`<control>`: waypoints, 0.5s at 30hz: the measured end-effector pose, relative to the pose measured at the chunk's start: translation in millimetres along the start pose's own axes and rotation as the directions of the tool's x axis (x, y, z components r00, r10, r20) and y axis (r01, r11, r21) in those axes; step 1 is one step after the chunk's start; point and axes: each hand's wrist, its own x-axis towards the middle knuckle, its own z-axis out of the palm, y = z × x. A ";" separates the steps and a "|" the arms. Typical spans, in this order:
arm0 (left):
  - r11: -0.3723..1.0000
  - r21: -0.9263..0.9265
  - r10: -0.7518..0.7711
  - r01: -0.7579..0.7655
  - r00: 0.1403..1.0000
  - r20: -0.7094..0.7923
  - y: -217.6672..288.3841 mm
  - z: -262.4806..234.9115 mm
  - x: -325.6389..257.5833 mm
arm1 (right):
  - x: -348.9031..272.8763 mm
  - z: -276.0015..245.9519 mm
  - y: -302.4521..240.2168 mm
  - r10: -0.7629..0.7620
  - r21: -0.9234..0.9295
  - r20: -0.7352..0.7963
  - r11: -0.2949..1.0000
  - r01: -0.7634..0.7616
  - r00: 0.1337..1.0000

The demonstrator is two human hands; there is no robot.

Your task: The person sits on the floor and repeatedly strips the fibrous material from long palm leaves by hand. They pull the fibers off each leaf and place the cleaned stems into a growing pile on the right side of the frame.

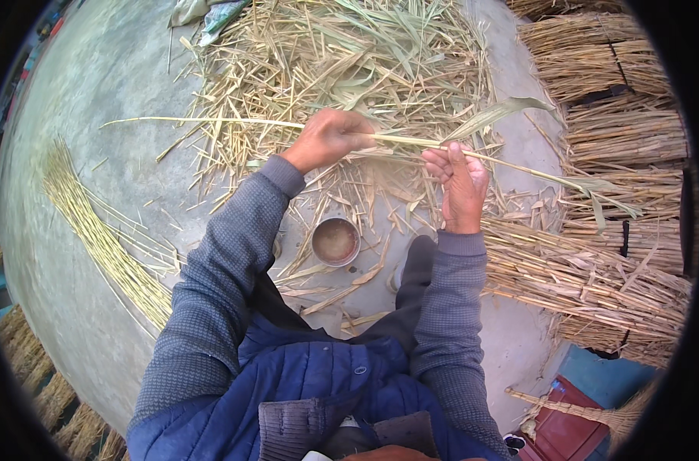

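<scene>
Both hands hold one long, thin, pale yellow-green reed stalk (399, 140) level above the concrete floor (111, 84). The left hand (328, 138) is closed in a loose fist around the stalk near its middle, knuckles up. The right hand (462, 178) is mostly closed, its fingertips (440, 157) pinching the stalk just beside a broad, dry, grey-green leaf blade (494, 115) that springs up and away from it. To strip the stem cleanly, the left fist probably should stay firm while the right pulls the sheath along the stem rather than across it, so the stem does not snap.

The stalk looks straight and bare on its left length, tapering to a fine tip over the floor; to the right it carries limp leaves (599, 188) that droop over the bundles. Whether a sheath is already half peeled under the right fingers is hard to tell.

Beneath the hands lies a heap of torn straw-coloured husks and leaves (349, 54). A small round metal bowl (336, 241) sits on the floor below. A fan of clean yellow stems (96, 230) lies to the left, tied bundles of brown reeds (595, 276) to the right.
</scene>
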 end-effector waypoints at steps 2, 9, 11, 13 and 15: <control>0.982 -0.186 -0.048 0.042 0.998 -0.028 0.2 1.7 -1.7 | 0.1 -1.6 -0.1 -0.007 0.009 0.024 1.000 0.006 1.000; 0.789 -0.610 -0.272 0.065 0.929 -0.253 -2.9 -52.3 3.1 | 2.6 -10.1 1.8 -0.059 -0.105 0.014 0.993 0.060 0.998; 0.875 -0.482 -0.229 0.048 0.917 -0.325 -10.3 -63.3 3.4 | 2.6 -11.8 0.2 -0.013 -0.112 -0.023 0.994 0.011 1.000; 0.916 0.344 -0.014 0.207 0.873 -0.488 -13.3 -61.0 3.1 | 2.0 -6.6 0.9 0.026 -0.093 0.023 0.995 -0.024 0.999; 0.651 0.744 0.257 0.152 0.878 -0.404 -9.6 -44.5 2.6 | 1.0 5.0 5.1 0.051 -0.088 0.042 0.995 -0.047 0.998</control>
